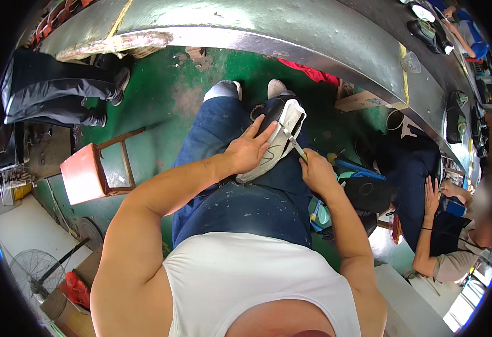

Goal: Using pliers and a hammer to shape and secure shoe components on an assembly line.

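Across my thighs lies a shoe (266, 162), its pale underside up and a dark curved mark drawn on it. The end by my knees has a black upper and a raised white edge. My left hand (250, 147) grips it from the left, fingers stretched over its side; the thumb is partly hidden. My right hand (316, 172) is closed round the handle of a metal hand tool (294, 143). The tool's pale, forked-looking end touches the shoe's underside near the white edge. Whether its tip bites on material is too small to tell.
A long metal-edged bench (291, 48) curves ahead of my knees. To the left stand a red-topped stool (82, 174) and a person in dark trousers (60, 90). At the right another person (453, 247) sits close. Black shoes (455, 118) rest on the bench.
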Available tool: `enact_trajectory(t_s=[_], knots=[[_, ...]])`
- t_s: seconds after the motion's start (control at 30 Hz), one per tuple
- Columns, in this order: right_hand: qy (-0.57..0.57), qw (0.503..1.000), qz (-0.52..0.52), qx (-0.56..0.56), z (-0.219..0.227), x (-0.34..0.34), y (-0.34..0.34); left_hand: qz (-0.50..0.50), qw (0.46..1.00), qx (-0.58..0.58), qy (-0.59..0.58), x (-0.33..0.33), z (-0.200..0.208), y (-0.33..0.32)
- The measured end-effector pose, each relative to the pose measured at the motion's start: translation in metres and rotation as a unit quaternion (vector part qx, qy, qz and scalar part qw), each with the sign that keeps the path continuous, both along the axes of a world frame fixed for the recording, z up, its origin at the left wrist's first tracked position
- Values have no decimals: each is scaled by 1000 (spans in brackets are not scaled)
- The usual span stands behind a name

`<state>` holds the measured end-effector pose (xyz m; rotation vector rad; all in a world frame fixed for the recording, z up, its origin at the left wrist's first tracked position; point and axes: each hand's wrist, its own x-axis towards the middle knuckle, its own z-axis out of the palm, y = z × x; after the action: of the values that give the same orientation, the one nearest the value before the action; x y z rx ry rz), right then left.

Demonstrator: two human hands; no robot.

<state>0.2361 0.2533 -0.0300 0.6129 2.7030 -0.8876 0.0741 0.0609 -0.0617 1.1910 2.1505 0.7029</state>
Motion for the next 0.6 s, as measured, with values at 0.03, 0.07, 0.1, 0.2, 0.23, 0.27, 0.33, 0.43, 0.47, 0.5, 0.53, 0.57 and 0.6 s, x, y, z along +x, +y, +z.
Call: enact_trajectory(t_s=[0.03, 0.07, 0.1, 0.2, 0.23, 0.27, 0.33, 0.43, 0.47, 0.5, 0.53, 0.57, 0.6], knots=[[-1, 1000, -3, -1, 2, -3, 5, -12, 1000, -25, 13, -1, 2, 2], [-13, 1000, 13, -14, 3, -4, 12, -15, 1000, -25, 12, -2, 5, 4], [-26, 999, 30, -27, 3, -5, 18, -25, 999, -36, 23, -2, 6, 7], [-10, 999, 32, -36, -6, -6, 27, -28, 999, -31, 26, -4, 1, 9], [-13, 999, 32, -35, -7, -7, 33, -20, 999, -15, 21, -4, -2, 9], [-43, 993, 40, -99, -8, -10, 42, -17, 1000, -15, 19, -4, 0, 11], [-75, 982, 51, -163, -3, -7, 57, -17, 999, -35, 7, -5, 5, 13], [-150, 945, -39, -287, 32, -18, 59, -18, 996, -79, -30, -11, 13, 13], [-73, 966, -46, -244, 42, -25, 47, -17, 996, -82, -33, -10, 16, 11], [6, 979, -55, -197, 46, -32, 37, -28, 996, -84, -20, -10, 19, 13], [108, 979, -44, -170, 40, -35, 25, -39, 996, -85, -5, -10, 22, 13], [109, 979, -46, -167, 25, -36, 22, -42, 996, -82, -4, -11, 26, 16], [64, 994, 2, -91, 3, -35, 21, -67, 992, -106, 18, -10, 31, 18]])
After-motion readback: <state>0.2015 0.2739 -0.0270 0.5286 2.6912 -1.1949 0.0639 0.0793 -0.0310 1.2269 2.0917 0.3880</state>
